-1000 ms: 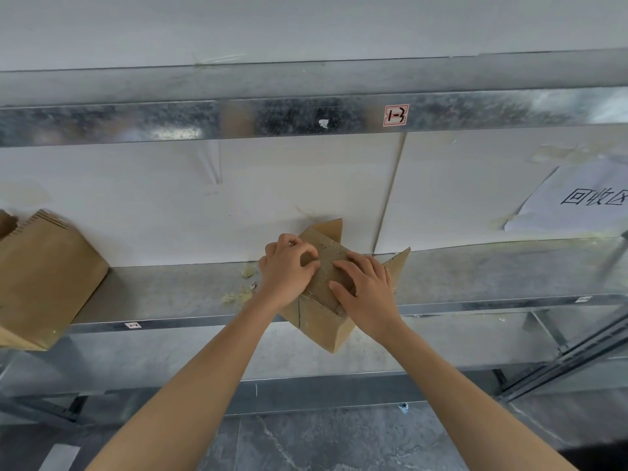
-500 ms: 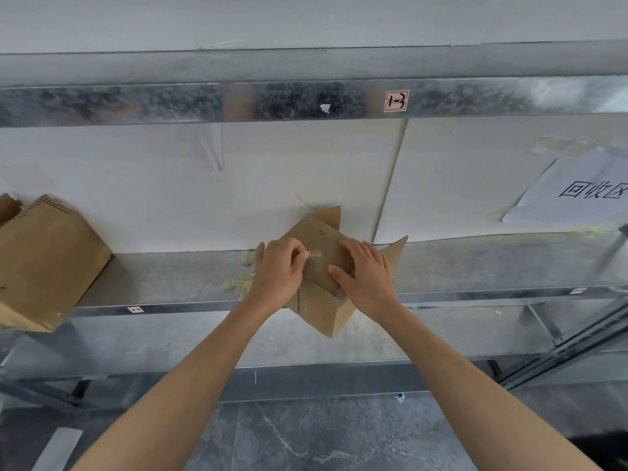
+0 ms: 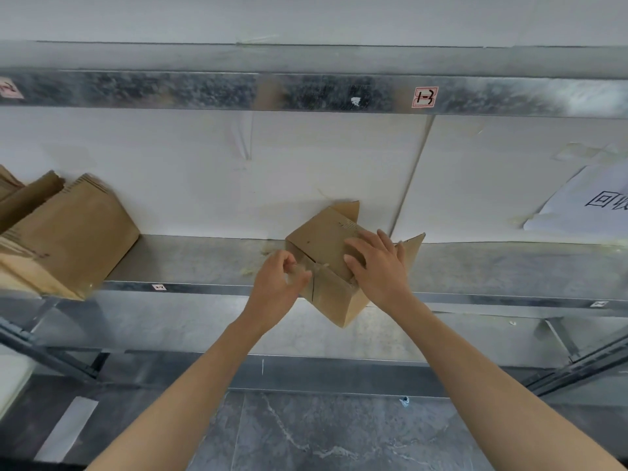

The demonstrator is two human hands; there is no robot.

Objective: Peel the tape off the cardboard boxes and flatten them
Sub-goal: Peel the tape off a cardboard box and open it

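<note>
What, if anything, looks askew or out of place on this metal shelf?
The small brown cardboard box sits cornerwise, one corner overhanging the front edge of the grey metal shelf, with the right hand pressing on it. Yellowish scraps litter the shelf just left of it.

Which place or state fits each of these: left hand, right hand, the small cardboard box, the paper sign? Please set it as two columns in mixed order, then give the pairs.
Column one:
1. left hand
2. right hand
3. cardboard box
4. paper sign

Column two:
A. on the wall, far right
B. lying flat on the box top, fingers straight
C. at the front edge of the shelf, one corner past it
D. fingers curled, pinching what looks like clear tape at the box's left side

Pairs: 1-D, 2-B, 3-C, 4-A
</note>
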